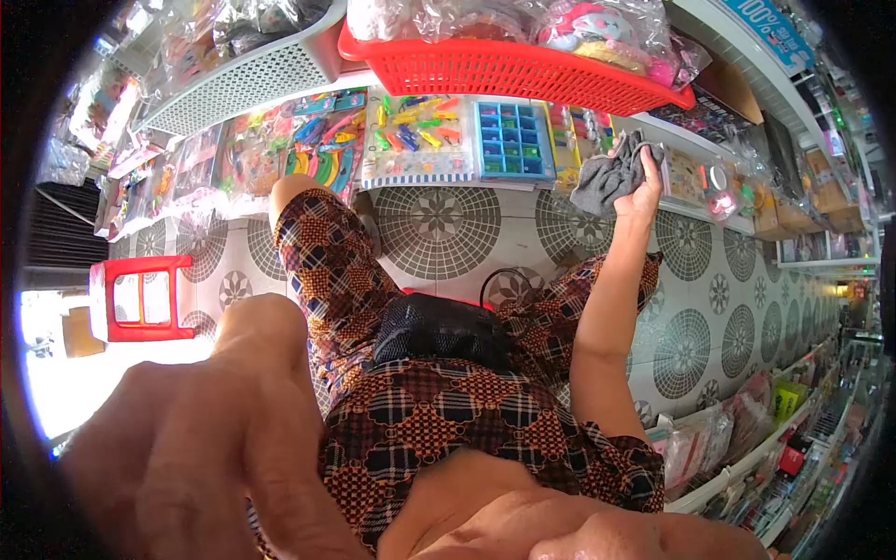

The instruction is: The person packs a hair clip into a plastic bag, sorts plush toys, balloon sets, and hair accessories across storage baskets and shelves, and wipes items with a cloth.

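Note:
My right hand [640, 187] is closed round a crumpled grey cloth [611, 175], held out at the edge of the low shelf. Behind the cloth are small packaged goods [579, 131]. Beside it on the shelf stands a blue compartment box [512, 140] with small items in its cells. My left hand [201, 448] is raised very close to the camera at the lower left. Its back and bent knuckles show large, while the fingertips are hidden, so its grip cannot be made out.
A red basket [523, 72] and a white basket [245, 82] of bagged toys stand above the shelf. Colourful toy packs [417, 126] lie below them. A red stool [142, 297] is at the left on the patterned floor [437, 229]. A black bag [439, 331] rests on my lap.

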The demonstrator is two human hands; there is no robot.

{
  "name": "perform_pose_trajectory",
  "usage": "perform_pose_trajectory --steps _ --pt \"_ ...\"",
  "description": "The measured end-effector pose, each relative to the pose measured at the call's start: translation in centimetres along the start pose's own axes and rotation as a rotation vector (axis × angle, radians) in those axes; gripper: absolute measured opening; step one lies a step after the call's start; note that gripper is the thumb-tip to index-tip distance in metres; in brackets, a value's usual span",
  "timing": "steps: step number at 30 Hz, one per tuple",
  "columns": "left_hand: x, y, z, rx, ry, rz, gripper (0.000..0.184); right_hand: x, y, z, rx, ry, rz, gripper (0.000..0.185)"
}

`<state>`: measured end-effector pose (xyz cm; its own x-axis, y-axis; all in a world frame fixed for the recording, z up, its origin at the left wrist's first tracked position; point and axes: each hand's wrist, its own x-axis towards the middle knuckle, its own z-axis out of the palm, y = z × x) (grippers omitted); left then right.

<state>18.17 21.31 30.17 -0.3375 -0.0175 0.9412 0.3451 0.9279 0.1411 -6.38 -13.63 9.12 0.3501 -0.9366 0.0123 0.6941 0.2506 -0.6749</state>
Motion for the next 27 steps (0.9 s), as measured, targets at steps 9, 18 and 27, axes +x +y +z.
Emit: perform_pose_trajectory --steps 9,18,27 --pt "-0.8 -1.9 1.1 -0.031 -0.005 -0.001 0.022 0.1 -1.9 -2.6 0.029 0.040 -0.083 0.030" --pt "-0.7 -2.9 0.6 -0.066 -0.002 0.017 0.022 -2.1 -3.5 -2.6 0.046 0.081 -0.140 0.030" --pt "0.8 -3.5 0.1 -0.001 0.005 -0.037 0.022 -3.6 -4.7 -3.8 -0.013 0.138 -0.117 0.030"
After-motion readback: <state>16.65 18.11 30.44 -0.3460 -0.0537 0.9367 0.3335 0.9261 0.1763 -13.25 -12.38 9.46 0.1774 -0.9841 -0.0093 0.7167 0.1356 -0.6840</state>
